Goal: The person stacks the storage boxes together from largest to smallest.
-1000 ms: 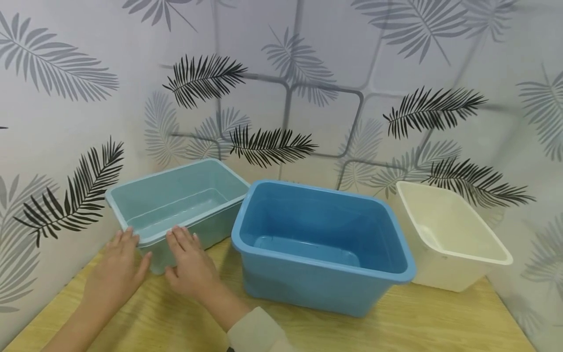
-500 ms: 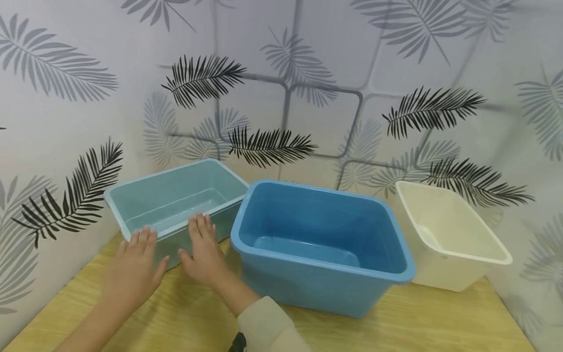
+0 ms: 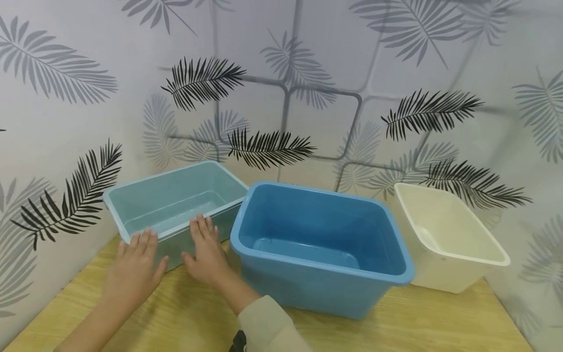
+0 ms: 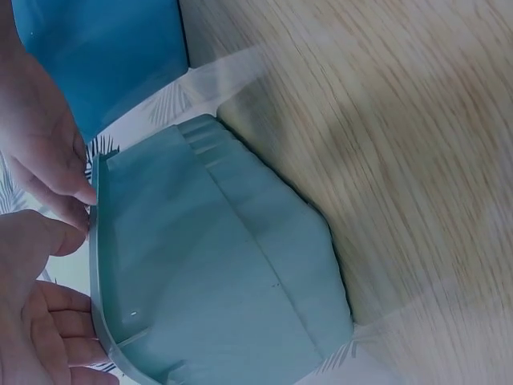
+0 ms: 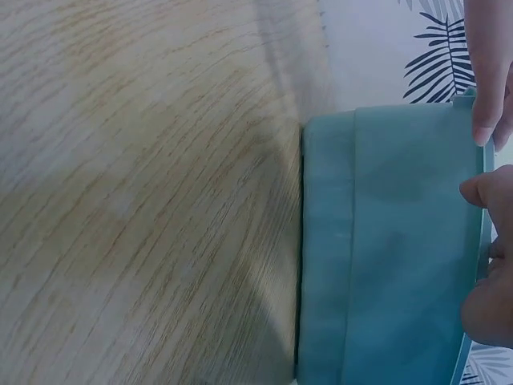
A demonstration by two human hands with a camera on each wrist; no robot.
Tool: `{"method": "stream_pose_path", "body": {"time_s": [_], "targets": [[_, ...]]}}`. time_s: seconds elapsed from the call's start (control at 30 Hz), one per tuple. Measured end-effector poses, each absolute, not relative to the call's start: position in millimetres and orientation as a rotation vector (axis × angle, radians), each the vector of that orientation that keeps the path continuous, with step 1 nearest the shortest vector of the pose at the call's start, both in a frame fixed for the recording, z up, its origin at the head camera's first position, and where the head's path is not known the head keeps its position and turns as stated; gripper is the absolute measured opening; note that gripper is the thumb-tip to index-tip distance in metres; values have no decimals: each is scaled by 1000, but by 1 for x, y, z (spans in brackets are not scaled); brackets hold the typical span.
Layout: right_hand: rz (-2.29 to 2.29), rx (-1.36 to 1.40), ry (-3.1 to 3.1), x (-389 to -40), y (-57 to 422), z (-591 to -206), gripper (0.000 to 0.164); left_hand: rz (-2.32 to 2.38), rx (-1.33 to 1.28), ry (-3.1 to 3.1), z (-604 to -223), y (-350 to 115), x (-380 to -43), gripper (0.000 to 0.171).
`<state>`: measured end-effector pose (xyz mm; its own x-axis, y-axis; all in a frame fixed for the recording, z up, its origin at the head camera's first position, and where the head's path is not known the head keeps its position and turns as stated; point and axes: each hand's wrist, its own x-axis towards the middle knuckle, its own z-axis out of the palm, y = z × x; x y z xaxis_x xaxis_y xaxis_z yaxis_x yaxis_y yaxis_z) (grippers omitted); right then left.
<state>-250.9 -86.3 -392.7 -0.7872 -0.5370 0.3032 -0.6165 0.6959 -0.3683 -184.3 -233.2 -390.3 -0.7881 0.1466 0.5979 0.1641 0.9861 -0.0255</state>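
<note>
A pale teal plastic bin [image 3: 162, 195] stands on the table at the left in the head view. My left hand [image 3: 132, 266] rests on its near rim toward the left corner, fingers extended and pointing away. To its right, my right hand [image 3: 206, 252] touches the same rim with its fingers laid flat, thumb apart. The left wrist view shows the bin's outer side wall [image 4: 200, 249] with my left hand [image 4: 40, 297] and right hand [image 4: 48, 152] along the rim. From the right wrist, my right hand [image 5: 493, 265] is seen against that rim.
Beside the teal bin stands a larger blue bin [image 3: 308, 281], close to its right end. A cream bin [image 3: 444, 271] is farther right. All sit on a wood-grain table [image 3: 422, 322], with leaf-patterned walls [image 3: 264, 49] behind and at the sides.
Both hands have shifted to the right along the teal bin's near rim, mostly in the first half second. The bins look unmoved.
</note>
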Motion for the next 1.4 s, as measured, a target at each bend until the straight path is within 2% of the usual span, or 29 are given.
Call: {"method": "stream_pose_path", "body": {"time_s": [0.37, 0.73, 1.4], "targets": [[261, 1027, -2688, -247, -91, -396, 75, -23, -209, -2392, -397, -246, -181, 62], [166, 1020, -2664, -243, -89, -392, 77, -1, -171, -2433, -390, -248, -179, 56], [141, 1016, -2600, -235, -96, -395, 76, -24, -13, -2525, -388, -255, -179, 62]]}}
